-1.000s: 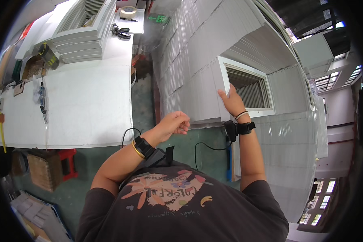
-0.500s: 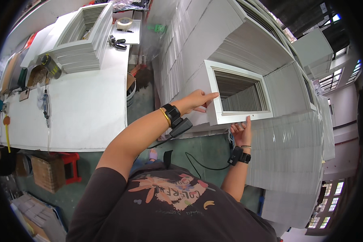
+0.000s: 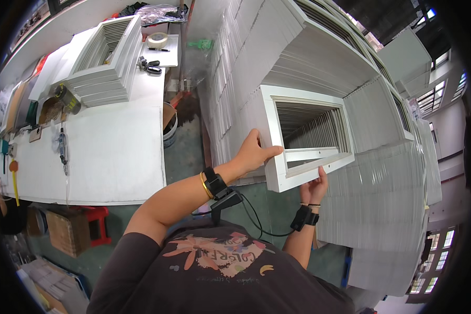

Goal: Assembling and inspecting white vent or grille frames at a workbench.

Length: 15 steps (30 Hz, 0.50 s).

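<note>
My left hand grips the left side of a white rectangular frame, thumb on its top face and fingers along its outer edge. My right hand holds the near edge of the same frame, with a fingertip on top and the other fingers below. The frame lies tilted over a tall stack of matching frames, its near side drawn toward me. Through its opening the bar of the frame beneath shows, with many more layers below. Both wrists wear black straps with small devices and cables.
More stacked white frames rise right and beyond, partly wrapped in clear film. A white table at left carries another frame stack, a tape roll, a dark bottle and tools. A bucket, cardboard box and red stool stand lower.
The held frame has slid toward me, and its near side has parted from the stack, exposing the frame beneath. Both hands have moved nearer to my body with it.
</note>
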Each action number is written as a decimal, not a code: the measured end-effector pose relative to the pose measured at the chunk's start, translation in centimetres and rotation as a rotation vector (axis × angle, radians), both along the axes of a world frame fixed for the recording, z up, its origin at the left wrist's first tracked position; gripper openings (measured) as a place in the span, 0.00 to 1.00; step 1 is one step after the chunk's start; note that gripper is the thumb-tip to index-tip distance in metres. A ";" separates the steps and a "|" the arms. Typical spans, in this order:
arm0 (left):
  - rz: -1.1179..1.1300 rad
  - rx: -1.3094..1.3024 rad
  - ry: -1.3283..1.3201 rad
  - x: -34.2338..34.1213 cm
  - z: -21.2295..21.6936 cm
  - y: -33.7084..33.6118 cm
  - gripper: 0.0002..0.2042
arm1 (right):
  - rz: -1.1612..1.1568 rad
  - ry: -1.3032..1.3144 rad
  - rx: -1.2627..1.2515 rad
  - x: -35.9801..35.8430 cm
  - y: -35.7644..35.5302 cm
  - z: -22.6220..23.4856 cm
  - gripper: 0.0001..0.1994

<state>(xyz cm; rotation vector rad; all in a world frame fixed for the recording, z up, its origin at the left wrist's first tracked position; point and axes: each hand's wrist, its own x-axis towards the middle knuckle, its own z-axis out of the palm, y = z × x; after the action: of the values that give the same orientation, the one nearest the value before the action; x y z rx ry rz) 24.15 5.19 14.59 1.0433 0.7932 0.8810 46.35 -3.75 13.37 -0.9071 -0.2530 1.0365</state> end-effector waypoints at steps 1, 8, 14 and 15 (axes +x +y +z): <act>-0.056 0.010 0.002 -1.0 1.0 -0.7 0.25 | 0.016 0.052 0.078 -0.1 -1.1 -0.5 0.18; -0.102 0.142 -0.318 -7.4 0.5 -2.8 0.30 | 0.082 -0.160 0.251 -5.0 -3.4 2.6 0.21; -0.076 0.138 -0.416 -14.4 2.3 -4.1 0.38 | 0.194 -0.455 0.384 -10.2 -1.3 7.6 0.27; -0.045 0.133 -0.428 -15.7 2.9 -4.7 0.37 | 0.116 -0.489 0.375 -12.3 -0.7 8.6 0.28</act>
<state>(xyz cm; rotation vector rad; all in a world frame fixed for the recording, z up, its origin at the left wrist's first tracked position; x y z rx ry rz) 8.49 0.53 17.44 0.9380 0.3543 1.0824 34.02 -4.47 22.01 -0.7954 -0.8889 0.8209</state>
